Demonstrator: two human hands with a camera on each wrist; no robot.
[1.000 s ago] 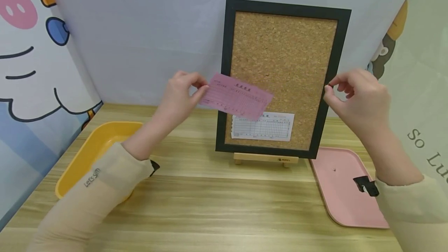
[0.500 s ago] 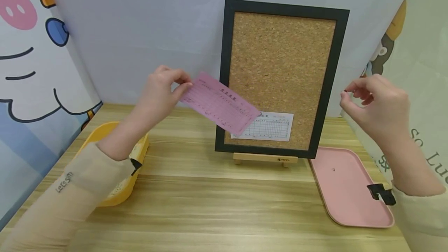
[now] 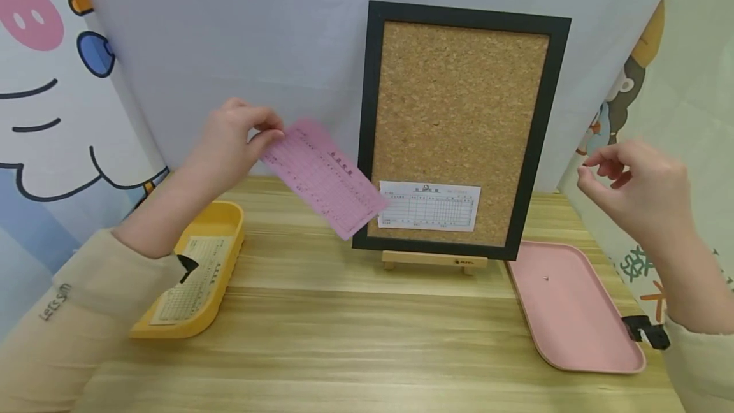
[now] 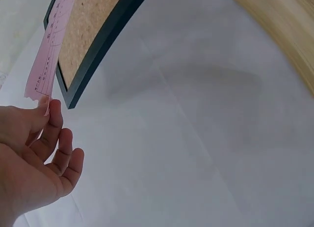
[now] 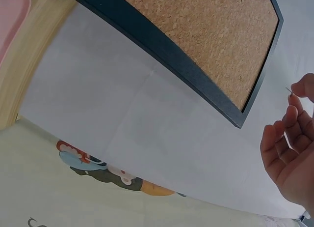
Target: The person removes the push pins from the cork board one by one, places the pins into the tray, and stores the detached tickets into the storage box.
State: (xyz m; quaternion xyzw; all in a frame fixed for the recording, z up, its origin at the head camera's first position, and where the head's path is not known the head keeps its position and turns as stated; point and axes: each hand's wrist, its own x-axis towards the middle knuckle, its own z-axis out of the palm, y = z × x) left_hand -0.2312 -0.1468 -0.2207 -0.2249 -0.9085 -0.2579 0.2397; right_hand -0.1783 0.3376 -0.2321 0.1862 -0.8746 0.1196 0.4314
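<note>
Between thumb and index finger, my left hand point(image 3: 232, 139) pinches a pink receipt slip point(image 3: 329, 177) by its left end. The slip tilts down to the right, its lower corner overlapping the left edge of the black-framed corkboard point(image 3: 461, 107). A white receipt slip point(image 3: 429, 208) is fixed low on the cork, a small tack showing at its top edge. Off to the board's right, my right hand point(image 3: 645, 190) pinches a thumbtack point(image 5: 289, 91); its thin point sticks out past the fingertips in the right wrist view.
The corkboard stands on a small wooden easel point(image 3: 436, 260). At left is a yellow basket point(image 3: 229, 273) with a pale printed slip point(image 3: 195, 282) inside. A pink tray point(image 3: 573, 324) at right bears another small tack point(image 3: 546, 278). A pale cloth hangs behind the table.
My left hand has moved left with the pink slip, which tilts more steeply and no longer covers the white slip. My right hand has moved right and down, away from the frame.
</note>
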